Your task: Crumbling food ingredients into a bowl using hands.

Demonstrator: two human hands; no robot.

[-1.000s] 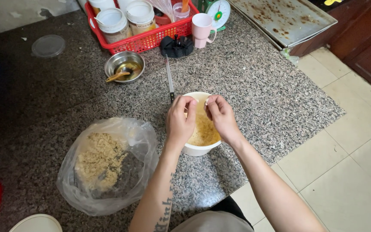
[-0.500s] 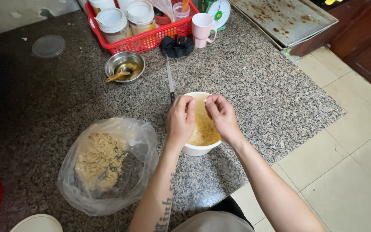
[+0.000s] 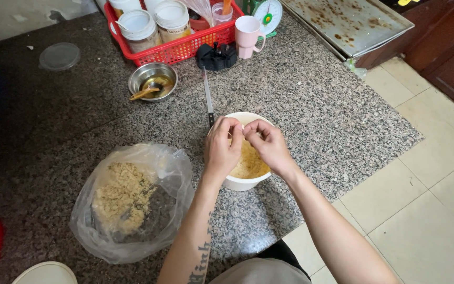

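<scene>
A white bowl (image 3: 239,183) with yellowish crumbly food stands on the speckled granite counter (image 3: 311,110). Both my hands hover over it. My left hand (image 3: 220,150) and my right hand (image 3: 270,143) meet at the fingertips and pinch a small pale piece (image 3: 245,128) between them above the bowl's far side. What the piece is cannot be made out. To the left lies an open clear plastic bag (image 3: 132,202) with more of the pale crumbly food.
A knife (image 3: 207,97) lies just beyond the bowl, pointing away. Behind it are a steel bowl with a spoon (image 3: 153,81), a red basket of jars (image 3: 182,47), a pink mug (image 3: 248,32), a black object (image 3: 215,56) and a stained baking tray (image 3: 345,21). The counter edge runs along the right, with tiled floor (image 3: 426,200) below.
My two hands have drawn closer over the bowl; their fingertips now meet where a gap showed before. Nothing else has moved.
</scene>
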